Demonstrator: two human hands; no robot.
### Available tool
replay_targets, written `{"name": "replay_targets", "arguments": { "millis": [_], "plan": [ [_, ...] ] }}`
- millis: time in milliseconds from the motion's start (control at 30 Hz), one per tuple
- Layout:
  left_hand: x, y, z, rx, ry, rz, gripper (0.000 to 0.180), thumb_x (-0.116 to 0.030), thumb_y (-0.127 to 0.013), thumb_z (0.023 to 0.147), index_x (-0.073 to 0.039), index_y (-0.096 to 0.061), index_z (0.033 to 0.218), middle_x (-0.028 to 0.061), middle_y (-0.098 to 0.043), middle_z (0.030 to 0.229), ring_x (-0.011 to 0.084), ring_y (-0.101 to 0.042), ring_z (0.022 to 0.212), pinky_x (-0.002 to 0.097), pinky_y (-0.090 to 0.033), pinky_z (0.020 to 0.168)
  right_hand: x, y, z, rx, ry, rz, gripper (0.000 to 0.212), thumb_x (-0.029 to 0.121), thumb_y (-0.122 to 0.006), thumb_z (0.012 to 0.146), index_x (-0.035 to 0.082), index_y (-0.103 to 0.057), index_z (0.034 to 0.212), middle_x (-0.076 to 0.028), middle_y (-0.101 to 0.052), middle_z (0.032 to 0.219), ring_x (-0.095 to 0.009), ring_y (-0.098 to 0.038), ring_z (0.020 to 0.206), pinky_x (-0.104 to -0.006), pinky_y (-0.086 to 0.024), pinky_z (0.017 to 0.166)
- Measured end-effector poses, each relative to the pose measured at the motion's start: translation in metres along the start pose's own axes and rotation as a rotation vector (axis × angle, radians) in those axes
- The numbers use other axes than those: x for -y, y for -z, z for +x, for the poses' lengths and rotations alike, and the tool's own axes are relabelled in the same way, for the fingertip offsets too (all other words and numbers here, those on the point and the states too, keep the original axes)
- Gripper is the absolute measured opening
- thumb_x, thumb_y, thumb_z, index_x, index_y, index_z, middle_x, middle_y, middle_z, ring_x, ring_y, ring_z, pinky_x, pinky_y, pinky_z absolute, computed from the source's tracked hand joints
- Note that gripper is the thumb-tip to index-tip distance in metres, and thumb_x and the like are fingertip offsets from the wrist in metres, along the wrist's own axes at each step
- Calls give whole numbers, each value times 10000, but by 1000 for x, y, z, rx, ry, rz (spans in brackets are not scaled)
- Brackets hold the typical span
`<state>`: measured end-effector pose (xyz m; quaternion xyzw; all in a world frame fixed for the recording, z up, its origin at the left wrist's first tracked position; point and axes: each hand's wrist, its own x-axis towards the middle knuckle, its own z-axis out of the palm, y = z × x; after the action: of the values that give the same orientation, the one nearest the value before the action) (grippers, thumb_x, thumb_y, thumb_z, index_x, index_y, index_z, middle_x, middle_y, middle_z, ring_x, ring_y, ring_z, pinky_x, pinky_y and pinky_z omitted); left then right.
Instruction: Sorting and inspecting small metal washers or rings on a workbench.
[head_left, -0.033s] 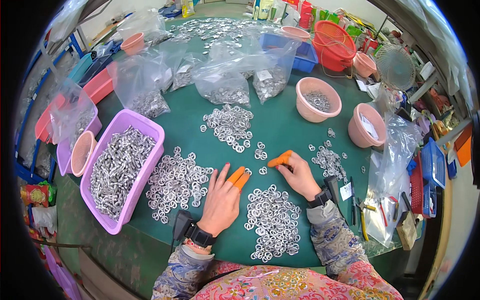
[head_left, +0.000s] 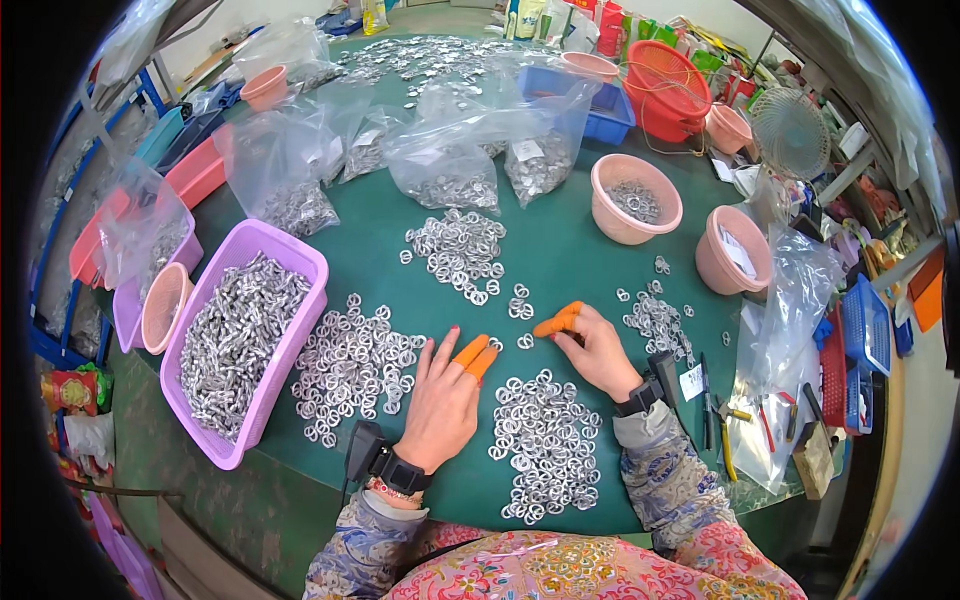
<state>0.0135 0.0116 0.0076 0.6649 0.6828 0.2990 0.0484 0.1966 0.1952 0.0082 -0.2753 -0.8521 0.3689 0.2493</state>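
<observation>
In the head view, my left hand (head_left: 440, 405) lies with fingers apart, orange fingertip (head_left: 482, 361) at a metal ring (head_left: 496, 344). My right hand (head_left: 597, 352) curls beside loose rings (head_left: 525, 342) on the green table (head_left: 560, 255) — whether it pinches, I cannot tell.

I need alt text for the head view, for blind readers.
The left hand and right hand, wearing orange finger cots, are among piles of silver rings on a green table; a purple basket of metal pieces stands left.
</observation>
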Motion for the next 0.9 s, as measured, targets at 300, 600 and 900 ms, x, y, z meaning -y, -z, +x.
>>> {"name": "replay_targets", "arguments": {
  "millis": [300, 600, 900],
  "plan": [
    [-9, 3, 3, 111, -67, 18, 424, -276, -552, 1002, -92, -576, 1383, 106, -515, 1466, 365, -350, 1446, 641, -180, 1179, 6, -17, 6, 2, 163, 25, 252, 90, -748, 836, 104, -758, 1087, -91, -629, 961, -286, -580, 932, -365, -478, 780],
    [0, -6, -2, -107, 89, -11, 295, -218, -569, 998, -39, -672, 1209, 143, -593, 1343, 388, -437, 1374, 604, -257, 1162, 2, -27, 37, -197, 240, -241, 269, 118, -804, 780, 111, -745, 1042, -70, -601, 1010, -287, -554, 948, -385, -485, 814],
    [0, -4, -1, -168, 96, -36, 218, -118, -579, 977, -30, -687, 1144, 145, -624, 1276, 396, -479, 1329, 568, -287, 1155, 4, -6, 4, -124, 298, -265, 216, 68, -798, 765, 104, -750, 972, -58, -635, 961, -279, -577, 919, -373, -500, 781]
  ]
}}
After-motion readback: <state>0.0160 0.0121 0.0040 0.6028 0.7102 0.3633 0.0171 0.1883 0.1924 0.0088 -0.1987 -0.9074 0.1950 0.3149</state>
